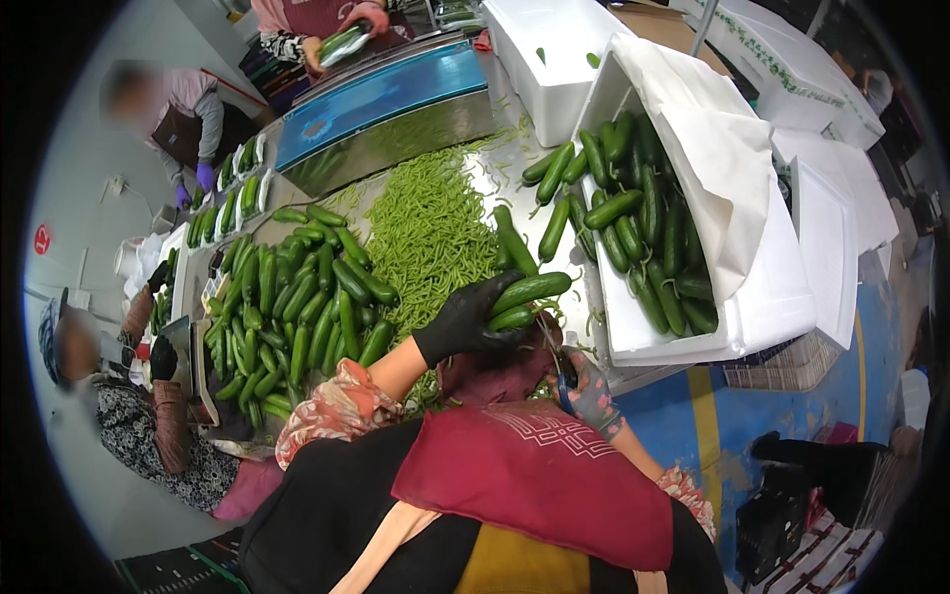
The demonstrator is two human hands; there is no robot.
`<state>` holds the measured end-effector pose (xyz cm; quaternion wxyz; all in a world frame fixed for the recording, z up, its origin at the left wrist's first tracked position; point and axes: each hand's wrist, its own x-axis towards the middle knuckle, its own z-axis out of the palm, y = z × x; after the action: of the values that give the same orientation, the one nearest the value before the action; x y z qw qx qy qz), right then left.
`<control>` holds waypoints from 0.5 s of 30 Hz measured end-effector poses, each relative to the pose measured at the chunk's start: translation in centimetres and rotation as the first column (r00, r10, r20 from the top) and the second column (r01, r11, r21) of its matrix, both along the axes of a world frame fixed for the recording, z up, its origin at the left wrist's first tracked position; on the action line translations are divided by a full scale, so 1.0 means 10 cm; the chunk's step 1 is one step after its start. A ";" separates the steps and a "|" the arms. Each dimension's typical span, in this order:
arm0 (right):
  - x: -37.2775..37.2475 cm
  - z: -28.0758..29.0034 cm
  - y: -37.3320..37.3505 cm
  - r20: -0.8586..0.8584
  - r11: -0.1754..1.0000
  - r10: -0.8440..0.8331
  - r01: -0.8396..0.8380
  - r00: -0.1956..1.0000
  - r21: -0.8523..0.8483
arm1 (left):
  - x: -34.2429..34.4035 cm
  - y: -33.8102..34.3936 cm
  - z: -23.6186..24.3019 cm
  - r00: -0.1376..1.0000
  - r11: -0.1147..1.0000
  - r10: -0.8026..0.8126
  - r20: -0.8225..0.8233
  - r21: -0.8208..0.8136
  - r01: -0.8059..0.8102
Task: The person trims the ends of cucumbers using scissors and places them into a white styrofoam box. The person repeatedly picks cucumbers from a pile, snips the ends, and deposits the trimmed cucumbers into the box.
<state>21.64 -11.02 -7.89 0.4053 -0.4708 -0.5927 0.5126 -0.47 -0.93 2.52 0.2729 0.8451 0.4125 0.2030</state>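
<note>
My left hand, in a black glove, is closed around two green cucumbers, one above the other, their tips pointing right. My right hand, in a grey patterned glove, grips scissors with dark handles. The scissor blades point up beside the cucumber ends. Beyond my left hand spreads a heap of small green stem-like pieces. A big pile of cucumbers lies left of it. On the right, a white foam box lies tipped toward the table with many cucumbers inside, some spilling out at its mouth.
White paper drapes over the box's edge. A blue-topped metal machine stands at the far side, with packed cucumber trays beside it. Co-workers stand at the left and far side; one holds packed cucumbers. A crate sits below the box.
</note>
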 end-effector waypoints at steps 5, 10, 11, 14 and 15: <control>-0.01 0.00 0.07 -0.044 0.997 0.029 -0.026 0.999 0.075 | 0.00 -0.14 -0.08 1.000 0.997 0.001 0.010 0.074 -0.002; 0.09 -0.30 -0.06 -0.340 0.951 -0.116 0.006 0.933 -0.309 | -0.35 -0.33 -0.13 0.913 0.964 0.147 -0.380 0.261 -0.046; 0.09 -0.34 -0.07 -0.344 0.951 -0.099 -0.013 0.934 -0.309 | -0.43 -0.39 -0.25 0.869 0.902 0.197 -0.454 0.431 0.021; 0.08 -0.46 -0.07 -0.348 0.957 -0.028 -0.075 0.937 -0.280 | -0.47 -0.45 -0.53 0.877 0.909 0.218 -0.428 0.415 -0.023; 0.07 -0.47 -0.08 -0.358 0.958 -0.030 -0.075 0.933 -0.278 | -0.45 -0.46 -0.59 0.879 0.911 0.219 -0.423 0.412 -0.029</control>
<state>22.34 -11.81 -12.56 0.4280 -0.4163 -0.4336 0.6749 -4.98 -5.54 -3.33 -0.0219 0.8773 0.4703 0.0931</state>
